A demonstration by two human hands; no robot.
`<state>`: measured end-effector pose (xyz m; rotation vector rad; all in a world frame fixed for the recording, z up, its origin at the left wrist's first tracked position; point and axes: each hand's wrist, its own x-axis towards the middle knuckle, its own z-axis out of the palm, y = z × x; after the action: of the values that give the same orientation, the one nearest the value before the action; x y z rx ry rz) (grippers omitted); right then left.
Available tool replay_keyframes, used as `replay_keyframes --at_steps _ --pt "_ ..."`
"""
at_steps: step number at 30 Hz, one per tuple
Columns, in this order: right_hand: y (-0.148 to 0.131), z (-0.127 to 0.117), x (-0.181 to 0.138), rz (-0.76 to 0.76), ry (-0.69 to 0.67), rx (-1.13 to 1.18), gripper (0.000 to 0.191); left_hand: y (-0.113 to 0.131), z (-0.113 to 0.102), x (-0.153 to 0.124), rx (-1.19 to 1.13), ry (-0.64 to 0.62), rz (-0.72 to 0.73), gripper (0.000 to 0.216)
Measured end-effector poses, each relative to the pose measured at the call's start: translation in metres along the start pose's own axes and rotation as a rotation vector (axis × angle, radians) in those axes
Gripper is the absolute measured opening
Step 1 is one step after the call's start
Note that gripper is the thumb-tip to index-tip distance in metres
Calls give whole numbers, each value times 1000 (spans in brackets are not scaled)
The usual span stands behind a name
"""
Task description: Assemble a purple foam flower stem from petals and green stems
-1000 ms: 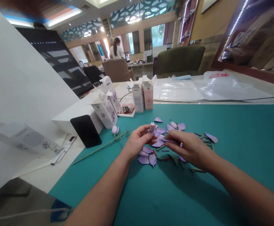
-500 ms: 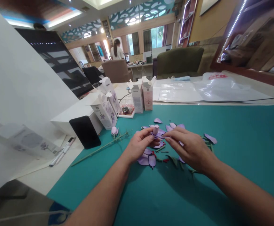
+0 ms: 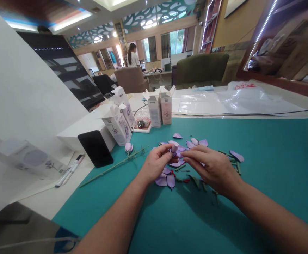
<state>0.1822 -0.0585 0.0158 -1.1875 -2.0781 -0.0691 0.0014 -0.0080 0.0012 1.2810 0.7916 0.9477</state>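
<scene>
Lilac paper petals (image 3: 169,181) lie scattered around our hands on a teal mat (image 3: 275,158), among green paper leaves (image 3: 195,181). Our left hand (image 3: 156,163) pinches a pale pink bud (image 3: 174,148) upright between thumb and fingers, above the petals near the mat's middle. Our right hand (image 3: 212,170) closes in just beside it, its fingertips (image 3: 189,153) at the lilac petals gathered around the bud's base; whether they grip one, we cannot tell. The petals appear curved and soft-edged, the bud small and tightly rolled. Just left of us rests a lilac bud on a long green stem (image 3: 111,170), near a black smartphone (image 3: 95,148) and two marker pens (image 3: 69,170) on the white table (image 3: 43,197). Beyond stand open printed boxes (image 3: 154,109) and clear plastic sheeting (image 3: 238,100). Farther off, an olive armchair (image 3: 202,68) faces away, and a co-worker (image 3: 133,56) stands by the windows.
</scene>
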Motion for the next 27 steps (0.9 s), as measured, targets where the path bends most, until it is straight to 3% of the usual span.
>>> replay_keyframes --at_steps 27 --pt "2 9 -3 -56 94 -69 25 2 10 -5 60 40 47 29"
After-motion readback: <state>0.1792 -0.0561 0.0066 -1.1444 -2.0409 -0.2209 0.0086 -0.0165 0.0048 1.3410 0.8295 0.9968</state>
